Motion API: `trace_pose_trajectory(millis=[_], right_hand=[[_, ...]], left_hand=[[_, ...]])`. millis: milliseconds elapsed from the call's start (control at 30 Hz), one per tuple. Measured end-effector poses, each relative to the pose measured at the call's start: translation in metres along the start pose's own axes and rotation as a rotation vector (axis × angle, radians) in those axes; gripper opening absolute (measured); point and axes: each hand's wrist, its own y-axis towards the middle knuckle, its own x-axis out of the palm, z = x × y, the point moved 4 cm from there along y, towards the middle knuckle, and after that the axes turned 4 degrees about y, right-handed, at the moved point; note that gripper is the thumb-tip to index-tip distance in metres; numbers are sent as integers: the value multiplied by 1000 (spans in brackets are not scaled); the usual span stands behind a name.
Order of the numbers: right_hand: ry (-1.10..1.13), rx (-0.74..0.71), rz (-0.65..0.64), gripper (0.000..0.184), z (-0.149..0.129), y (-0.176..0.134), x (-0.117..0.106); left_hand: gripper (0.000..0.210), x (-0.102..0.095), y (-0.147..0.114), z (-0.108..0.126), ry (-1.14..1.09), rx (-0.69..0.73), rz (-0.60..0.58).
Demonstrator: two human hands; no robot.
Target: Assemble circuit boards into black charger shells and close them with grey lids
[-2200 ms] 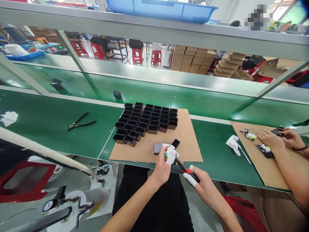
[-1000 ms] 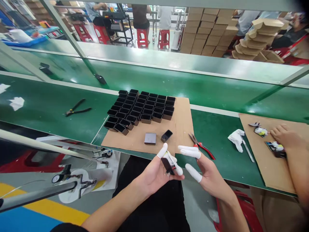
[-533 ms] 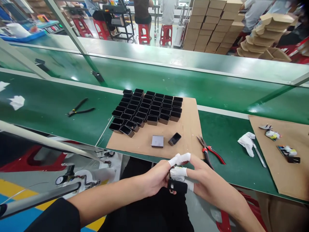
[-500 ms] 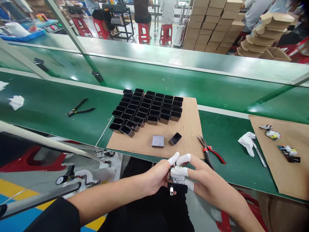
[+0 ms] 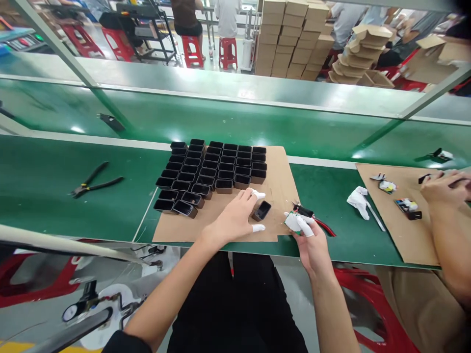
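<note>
My left hand, white finger cots on its tips, reaches over the cardboard sheet with thumb and fingers apart. Just right of it, between the fingertips' level, a single black open-topped case lies tilted. My right hand grips a small circuit board assembly with a pale flat face, a green edge and a black end piece. Behind that hand lie pliers with red handles, partly covered. Rows of black empty cases stand on the cardboard sheet beyond my left hand.
Yellow-and-black cutters lie on the green bench at left. A white cloth and a thin strip are at right, near another cardboard sheet with circuit boards. A co-worker's hands work there. A frame post rises at left.
My hands have separated and risen over the bench. The left moved forward toward the single case, covering the grey block's place; the right carried the circuit board assembly rightward. The view shifted right.
</note>
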Motion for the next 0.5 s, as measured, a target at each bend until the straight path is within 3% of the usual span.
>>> trace_pose_trajectory(millis=[100, 233, 333, 500], right_hand=[[7, 38, -19, 41, -2, -2, 8], [10, 59, -46, 56, -3, -7, 21], [34, 45, -54, 57, -4, -11, 32], [59, 25, -121, 60, -7, -35, 55]], left_hand=[[61, 1, 25, -18, -33, 58, -131], [44, -2, 28, -23, -94, 54, -132], [46, -14, 8, -13, -196, 12, -54], [58, -26, -48, 3, -759, -1, 74]])
